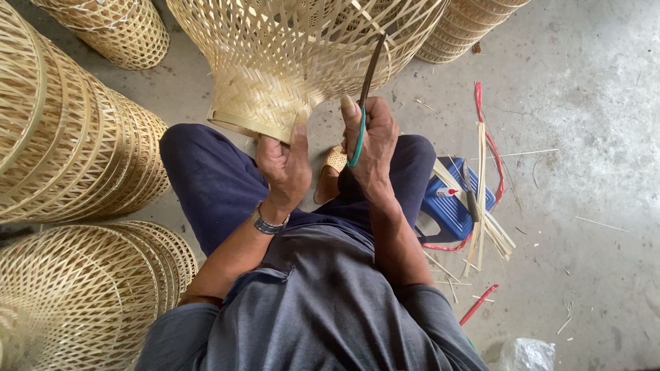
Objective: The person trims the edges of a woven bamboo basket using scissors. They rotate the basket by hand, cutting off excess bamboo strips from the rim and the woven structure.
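Right hand (375, 148) grip closed on green-handled scissors (364, 89), blades up against the woven bamboo basket (289, 55) resting over the knees; left hand (283, 165) pinches the basket's tight-woven rim, finished baskets (69, 144) stacked on the floor (591, 89) alongside.

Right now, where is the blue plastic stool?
In the head view, the blue plastic stool sits on the floor beside the person's right knee, under loose bamboo strips.

Soft, even daylight, faint shadows, sharp focus, slight wide-angle bending at edges.
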